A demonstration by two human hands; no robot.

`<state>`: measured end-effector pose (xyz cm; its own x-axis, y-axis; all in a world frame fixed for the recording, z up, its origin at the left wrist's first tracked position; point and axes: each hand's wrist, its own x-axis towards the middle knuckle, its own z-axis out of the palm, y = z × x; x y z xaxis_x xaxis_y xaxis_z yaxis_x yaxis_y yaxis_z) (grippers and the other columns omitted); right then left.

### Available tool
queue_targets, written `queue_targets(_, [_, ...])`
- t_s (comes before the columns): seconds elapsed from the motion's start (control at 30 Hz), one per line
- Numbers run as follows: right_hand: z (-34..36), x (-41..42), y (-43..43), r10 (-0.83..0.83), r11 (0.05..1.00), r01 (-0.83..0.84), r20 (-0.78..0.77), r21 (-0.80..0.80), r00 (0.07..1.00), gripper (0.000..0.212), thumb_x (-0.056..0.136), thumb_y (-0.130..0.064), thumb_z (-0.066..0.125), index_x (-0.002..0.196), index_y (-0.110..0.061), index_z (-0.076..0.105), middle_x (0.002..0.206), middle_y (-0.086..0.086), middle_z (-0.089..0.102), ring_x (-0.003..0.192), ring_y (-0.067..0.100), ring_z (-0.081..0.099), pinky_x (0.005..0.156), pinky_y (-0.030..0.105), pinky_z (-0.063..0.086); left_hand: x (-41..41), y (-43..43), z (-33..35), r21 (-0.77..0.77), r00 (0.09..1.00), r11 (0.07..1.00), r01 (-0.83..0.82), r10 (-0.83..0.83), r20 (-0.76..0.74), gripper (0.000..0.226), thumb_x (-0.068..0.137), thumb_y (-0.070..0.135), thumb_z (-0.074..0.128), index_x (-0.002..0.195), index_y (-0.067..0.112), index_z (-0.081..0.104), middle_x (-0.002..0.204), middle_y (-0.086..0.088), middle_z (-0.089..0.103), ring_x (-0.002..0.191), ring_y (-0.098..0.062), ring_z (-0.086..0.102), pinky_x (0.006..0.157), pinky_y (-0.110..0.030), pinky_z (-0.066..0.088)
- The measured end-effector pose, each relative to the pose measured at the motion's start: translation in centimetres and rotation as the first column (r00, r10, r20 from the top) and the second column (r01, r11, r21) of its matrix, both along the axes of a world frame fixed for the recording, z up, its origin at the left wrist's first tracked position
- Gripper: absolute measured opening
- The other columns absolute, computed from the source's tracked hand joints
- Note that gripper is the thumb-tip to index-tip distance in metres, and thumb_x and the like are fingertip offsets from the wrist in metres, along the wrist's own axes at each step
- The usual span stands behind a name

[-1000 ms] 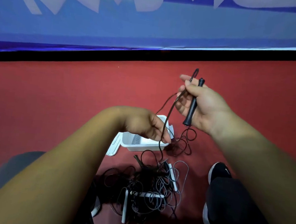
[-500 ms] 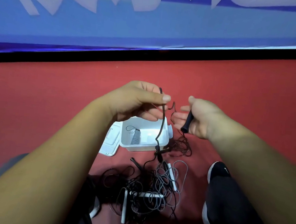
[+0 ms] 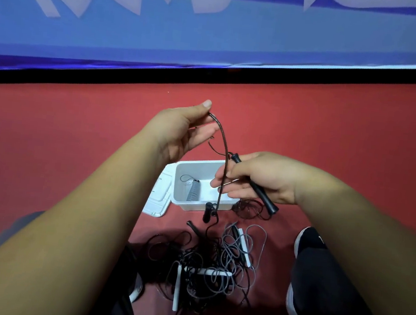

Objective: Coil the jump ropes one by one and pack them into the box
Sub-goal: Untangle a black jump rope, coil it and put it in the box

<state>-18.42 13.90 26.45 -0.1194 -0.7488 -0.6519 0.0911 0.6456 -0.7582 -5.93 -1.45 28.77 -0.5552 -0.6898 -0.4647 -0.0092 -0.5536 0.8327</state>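
My left hand (image 3: pixel 179 131) pinches the black rope cord (image 3: pixel 224 148) between thumb and fingers, raised above the box. From there the cord curves down past my right hand (image 3: pixel 258 180), which grips the rope's black handle (image 3: pixel 262 193) across its palm. The rope's other black handle (image 3: pixel 207 211) dangles just in front of the box. A white plastic box (image 3: pixel 184 201) stands on the red floor below my hands, with one coiled grey rope (image 3: pixel 193 189) inside. A tangled pile of black and grey ropes (image 3: pixel 211 265) with white handles lies on the floor nearer to me.
The box's white lid (image 3: pixel 157 200) lies against its left side. A loose black loop of cord (image 3: pixel 250 209) sits right of the box. My shoes (image 3: pixel 305 244) and dark trouser legs flank the pile. A blue banner (image 3: pixel 215 29) runs along the far edge of the floor.
My left hand went from low by the box to high, pulling the cord up. My right hand came down and left with the handle, now tilted over the box.
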Motion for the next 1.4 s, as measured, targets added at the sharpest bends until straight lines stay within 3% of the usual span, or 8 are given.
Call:
queue_targets(0.17, [0.4,-0.1,0.3,-0.029,0.996,0.040,0.136,-0.079,0.990,0.015,0.109,-0.007,0.055,0.111,-0.005,0.069,0.114,0.017,0.079,0.117,0.028,0.074,0.104,0.038,0.057,-0.3,-0.7,-1.1,0.010,0.998,0.999,-0.046,0.046,0.041,0.015,0.105,0.020,0.062,0.100,0.007,0.065,0.079,-0.005,0.075,0.072,-0.017,0.077,0.064,-0.028,0.064])
queue_targets(0.3, [0.7,0.0,0.3,-0.098,0.987,0.116,0.160,-0.108,0.982,0.015,0.110,-0.011,0.055,0.111,-0.004,0.069,0.112,0.018,0.079,0.103,0.030,0.079,0.091,0.038,0.064,0.0,-0.7,-2.1,-0.067,0.944,0.976,0.207,-0.181,0.277,0.026,0.104,0.002,0.039,0.114,0.003,0.064,0.105,-0.013,0.076,0.081,-0.022,0.077,0.076,-0.037,0.065])
queue_targets(0.43, [1.0,0.0,0.1,-0.223,0.963,0.250,0.227,-0.096,0.948,0.016,0.111,-0.009,0.052,0.113,0.000,0.065,0.112,0.025,0.078,0.104,0.040,0.077,0.089,0.049,0.063,1.3,0.4,-3.9,-0.094,0.520,0.608,0.788,-0.575,0.632,0.029,0.096,-0.003,0.051,0.110,0.014,0.071,0.099,0.003,0.077,0.093,-0.017,0.069,0.091,-0.040,0.055])
queue_targets(0.5, [1.2,0.0,0.1,-0.287,0.944,0.318,0.257,-0.091,0.923,0.017,0.111,-0.009,0.053,0.115,0.002,0.064,0.110,0.024,0.078,0.101,0.041,0.078,0.083,0.048,0.065,1.8,1.3,-4.8,0.006,0.300,0.408,0.913,-0.682,0.667,0.032,0.090,0.001,0.064,0.114,0.020,0.074,0.106,0.010,0.076,0.102,-0.009,0.065,0.092,-0.033,0.052])
queue_targets(0.6, [1.3,-0.3,0.0,-0.357,0.914,0.395,0.274,-0.097,0.893,0.017,0.111,-0.011,0.052,0.113,0.002,0.064,0.105,0.022,0.079,0.096,0.036,0.080,0.077,0.042,0.067,1.9,2.2,-6.0,0.035,0.162,0.264,0.964,-0.684,0.711,0.029,0.095,0.015,0.074,0.121,0.028,0.075,0.113,0.008,0.077,0.097,-0.002,0.064,0.085,-0.024,0.044])
queue_targets(0.97, [-0.5,-0.8,-0.9,-0.590,0.779,0.619,0.220,-0.096,0.777,0.021,0.114,-0.016,0.046,0.103,-0.007,0.062,0.085,0.009,0.069,0.054,0.015,0.074,0.047,0.027,0.059,2.3,2.6,-8.0,-0.040,0.238,0.299,0.953,-0.664,0.709,0.022,0.098,0.042,0.071,0.113,0.028,0.080,0.117,0.009,0.076,0.117,-0.018,0.067,0.106,-0.039,0.052])
queue_targets(1.27, [-0.9,-1.6,-1.1,-0.689,0.703,0.711,0.228,-0.020,0.688,0.018,0.113,-0.011,0.045,0.101,-0.005,0.058,0.093,0.017,0.072,0.072,0.028,0.076,0.060,0.038,0.066,2.3,3.4,-7.6,0.123,0.159,0.244,0.962,-0.866,0.474,0.052,0.090,0.061,0.070,0.123,0.020,0.075,0.116,-0.008,0.059,0.096,-0.033,0.034,0.087,-0.047,0.028])
queue_targets(1.4, [-1.8,-2.3,-1.2,-0.611,0.791,0.612,0.072,0.020,0.788,0.018,0.112,-0.018,0.050,0.104,-0.006,0.061,0.103,0.018,0.075,0.081,0.029,0.076,0.064,0.039,0.066,2.1,3.4,-6.3,0.106,0.282,0.359,0.927,-0.857,0.432,0.025,0.108,0.029,0.057,0.119,0.012,0.070,0.127,-0.008,0.074,0.095,-0.024,0.066,0.102,-0.046,0.051])
